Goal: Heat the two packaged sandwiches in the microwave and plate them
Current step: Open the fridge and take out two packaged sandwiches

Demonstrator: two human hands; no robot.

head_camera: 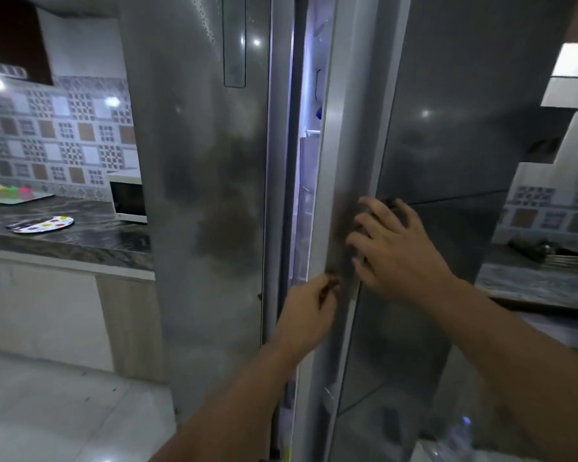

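Observation:
I stand in front of a tall steel fridge [207,161]. Its right door [447,128] is ajar by a narrow gap, and light shines out along the shelves inside. My left hand [309,311] curls its fingertips round the inner edge of that door at about waist height. My right hand [397,248] lies on the door's front just above, fingers spread and slightly bent. A white microwave [129,201] stands on the counter to the left, partly hidden by the fridge. A white plate [40,225] with coloured dots lies on the counter. No sandwiches are in view.
The dark stone counter [80,241] runs along the left wall over pale cabinets. A tray with several coloured cups [9,193] sits at its back. Another counter [541,281] with utensils lies to the right of the fridge. A plastic bottle [461,435] shows at the bottom right.

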